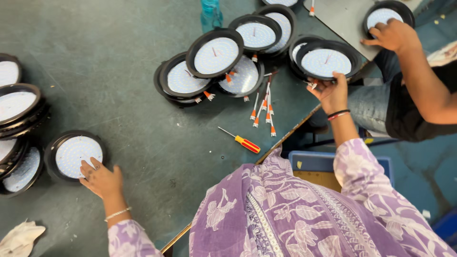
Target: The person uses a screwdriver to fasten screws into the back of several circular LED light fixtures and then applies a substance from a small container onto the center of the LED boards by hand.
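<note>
Head view cuts off the lamp stacks (16, 109) at the left edge and hides my forearms under purple sleeves. My left hand (101, 179) lies flat, fingers spread, its grip open on the rim of a round lamp (74, 154) at the surface's (119, 95) left side. My right hand (331, 93) curls its grip around the near edge of another lamp (326, 61) at the surface's right edge. Past it, a co-worker's hand (392, 35) covers part of a far lamp (385, 16). A screwdriver (240, 140), loose wires (264, 107), overlapping lamps (214, 64) and a bottle (211, 14), its top out of frame, lie between.
</note>
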